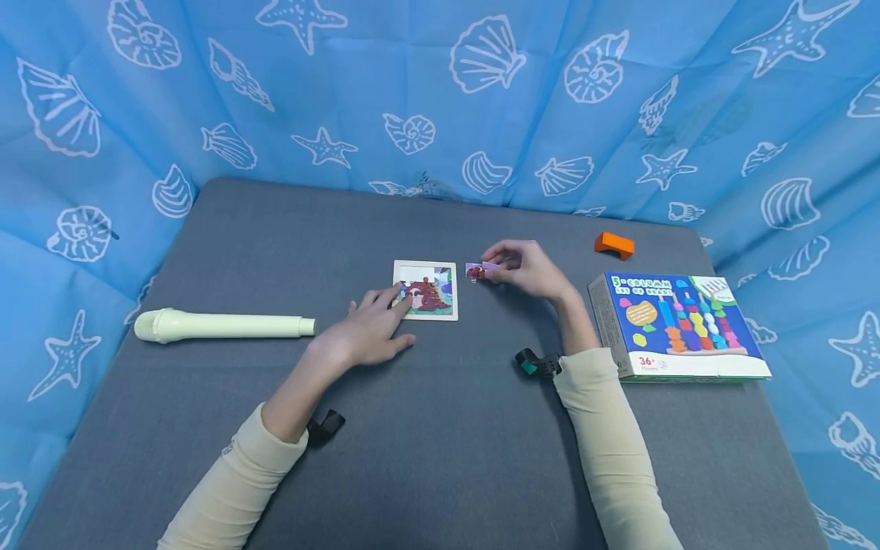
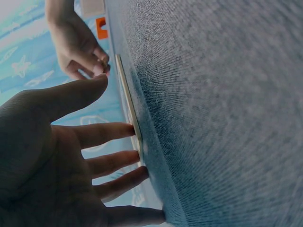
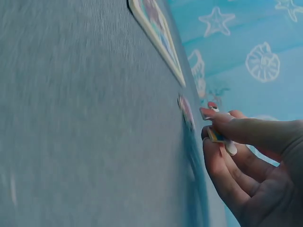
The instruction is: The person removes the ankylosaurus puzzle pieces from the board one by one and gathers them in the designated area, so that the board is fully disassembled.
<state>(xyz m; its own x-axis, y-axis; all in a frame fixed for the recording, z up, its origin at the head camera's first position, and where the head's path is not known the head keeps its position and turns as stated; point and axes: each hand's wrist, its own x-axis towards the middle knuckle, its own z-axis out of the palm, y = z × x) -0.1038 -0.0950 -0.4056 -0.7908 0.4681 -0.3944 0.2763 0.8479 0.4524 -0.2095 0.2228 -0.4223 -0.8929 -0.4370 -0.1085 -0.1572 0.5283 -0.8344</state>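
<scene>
A small jigsaw puzzle (image 1: 429, 296) in a pale tray (image 1: 454, 312) lies flat mid-table, with a brown picture partly filled in and a white patch at its upper left. My left hand (image 1: 371, 328) rests its straight fingertips on the tray's left side, thumb apart on the cloth side. To the right of the tray, my right hand (image 1: 525, 269) pinches puzzle pieces (image 3: 216, 135) between thumb and fingers, just above the table. Below the fingertips, another puzzle piece (image 3: 186, 112) appears on the cloth in the right wrist view. Fingers partly cover the held pieces.
A pale green toy microphone (image 1: 227, 325) lies at the left. On the right stand a boxed bead set (image 1: 681, 325) and, behind it, an orange arch block (image 1: 615, 245). A blue shell-print curtain (image 1: 412, 92) borders the grey table (image 1: 440, 458).
</scene>
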